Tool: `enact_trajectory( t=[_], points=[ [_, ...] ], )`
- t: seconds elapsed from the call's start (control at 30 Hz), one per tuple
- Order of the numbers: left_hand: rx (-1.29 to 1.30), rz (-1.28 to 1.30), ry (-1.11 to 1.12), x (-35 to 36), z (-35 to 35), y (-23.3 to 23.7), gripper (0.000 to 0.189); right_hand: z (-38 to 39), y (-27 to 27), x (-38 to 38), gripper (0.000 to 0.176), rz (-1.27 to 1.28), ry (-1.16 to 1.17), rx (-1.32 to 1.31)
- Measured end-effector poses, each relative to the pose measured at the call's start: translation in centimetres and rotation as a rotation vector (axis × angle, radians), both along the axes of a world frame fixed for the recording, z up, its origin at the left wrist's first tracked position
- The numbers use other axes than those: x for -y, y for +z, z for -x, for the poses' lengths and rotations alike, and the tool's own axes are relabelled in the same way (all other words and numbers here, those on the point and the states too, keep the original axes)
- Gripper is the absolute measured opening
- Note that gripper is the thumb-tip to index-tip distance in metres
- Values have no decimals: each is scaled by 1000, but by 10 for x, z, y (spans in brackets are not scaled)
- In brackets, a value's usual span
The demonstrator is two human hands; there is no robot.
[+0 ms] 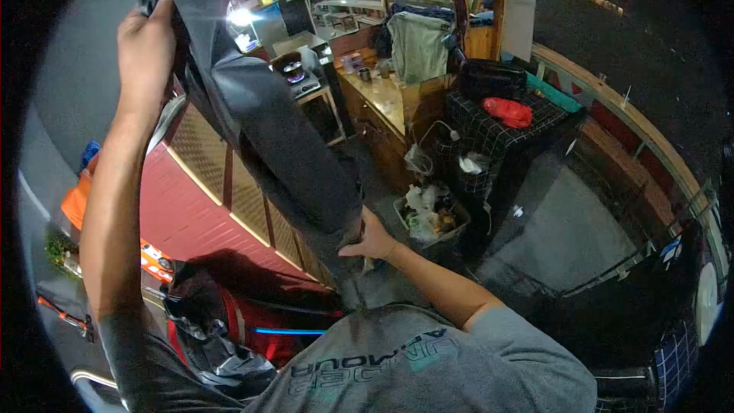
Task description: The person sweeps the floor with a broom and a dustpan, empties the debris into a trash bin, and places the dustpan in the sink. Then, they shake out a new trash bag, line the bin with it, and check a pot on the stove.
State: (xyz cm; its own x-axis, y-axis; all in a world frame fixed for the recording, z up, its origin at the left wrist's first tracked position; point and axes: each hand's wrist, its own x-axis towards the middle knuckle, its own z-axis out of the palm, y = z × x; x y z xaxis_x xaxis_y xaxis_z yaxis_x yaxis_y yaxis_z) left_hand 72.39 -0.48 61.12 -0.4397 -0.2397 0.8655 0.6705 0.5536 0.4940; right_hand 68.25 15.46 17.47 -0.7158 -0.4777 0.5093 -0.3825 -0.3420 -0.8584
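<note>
A long dark garment [264,118], by its shape a pair of trousers, stretches diagonally in front of me. My left hand [147,37] is raised at the upper left, its fingers closed on the upper part of the cloth. Lower down, near my chest, my right hand [372,239] grips the bottom end, thumb on the near side. The fabric hangs in loose folds between both hands. Its top runs out of view.
Below the garment is a red panelled counter [200,187], with a red and black bag [206,306] beside it. Ahead, a pot [293,70] sits over a lit burner. A wooden cabinet [375,99], a rubbish-filled bin [432,241] and a checked-cloth table [489,134] with a red bag [508,112] stand to the right.
</note>
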Motion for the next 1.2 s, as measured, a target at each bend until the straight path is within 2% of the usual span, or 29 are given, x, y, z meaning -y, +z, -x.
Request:
enact_trajectory(
  t=[0.03,0.1,0.17,0.23,0.27,0.3,0.33,0.37,0.4,0.43,0.47,0.5,0.6,0.63,0.67,0.7,0.73,0.77,0.8,0.87,0.93,0.97,1.0,1.03,1.07,1.1,1.13,1.17,1.2],
  points=[
    [4,8,4,0,-2,1,35,-2,0,5,110,65,44,-8],
    [7,377,303,-5,-6,0,33,-6,-2,0,109,-5,22,-16],
    [209,304,369,13,-3,27,29,-12,1,7,109,-63,18,-25],
    [90,332,421,8,6,25,30,-18,1,10,109,165,158,239],
    [-22,178,112,2,1,29,30,-14,2,7,109,160,156,232],
    [-76,1,4,8,7,40,30,-11,1,8,111,104,150,176],
    [-74,11,5,30,22,46,30,-10,-2,12,113,55,142,124],
    [-103,175,181,61,43,44,29,-9,-11,15,113,56,138,123],
    [-134,330,360,77,54,41,28,-8,-27,17,115,-68,24,67],
    [-21,222,176,43,26,50,34,-3,-33,18,118,-186,-90,6],
    [-78,273,307,29,18,51,37,-6,-18,15,121,-72,15,-15],
    [-130,327,433,22,15,52,40,-10,-17,18,121,-62,16,-7],
    [2,245,319,39,15,73,39,-6,-17,10,117,-143,-85,-108],
    [-141,44,152,3,-3,69,36,-7,-21,13,115,-24,19,-12],
    [-159,380,318,41,17,76,35,-10,-24,20,114,98,120,88],
    [-180,707,471,94,55,84,34,-12,-26,20,114,94,121,88],
    [-415,445,424,126,93,79,34,-15,-28,19,113,78,114,86],
    [-421,439,430,106,66,80,34,-13,-27,19,111,66,108,76],
    [-166,390,148,58,14,80,29,-10,-32,22,111,71,117,79],
    [249,329,540,0,4,62,31,-5,-48,24,113,54,95,94],
    [-236,544,482,-34,5,27,31,-8,-45,13,114,-70,62,103],
    [-303,248,177,-51,-7,36,30,-9,-44,12,114,-179,33,123],
    [-317,106,30,-43,-4,38,30,-11,-46,17,114,-171,45,132],
    [-347,-39,-118,-36,-1,39,30,-7,-47,21,115,-30,123,143],
    [-20,201,109,5,23,36,32,-2,-49,21,116,101,199,149],
    [309,430,337,29,34,36,39,1,-54,20,116,91,203,142],
    [338,387,504,15,13,46,45,5,-62,19,119,-37,142,131],
    [-79,218,93,-11,0,36,30,5,-74,25,120,-92,116,139],
    [-12,261,207,-20,-7,28,31,5,-85,31,121,-148,92,148]
  ],
)
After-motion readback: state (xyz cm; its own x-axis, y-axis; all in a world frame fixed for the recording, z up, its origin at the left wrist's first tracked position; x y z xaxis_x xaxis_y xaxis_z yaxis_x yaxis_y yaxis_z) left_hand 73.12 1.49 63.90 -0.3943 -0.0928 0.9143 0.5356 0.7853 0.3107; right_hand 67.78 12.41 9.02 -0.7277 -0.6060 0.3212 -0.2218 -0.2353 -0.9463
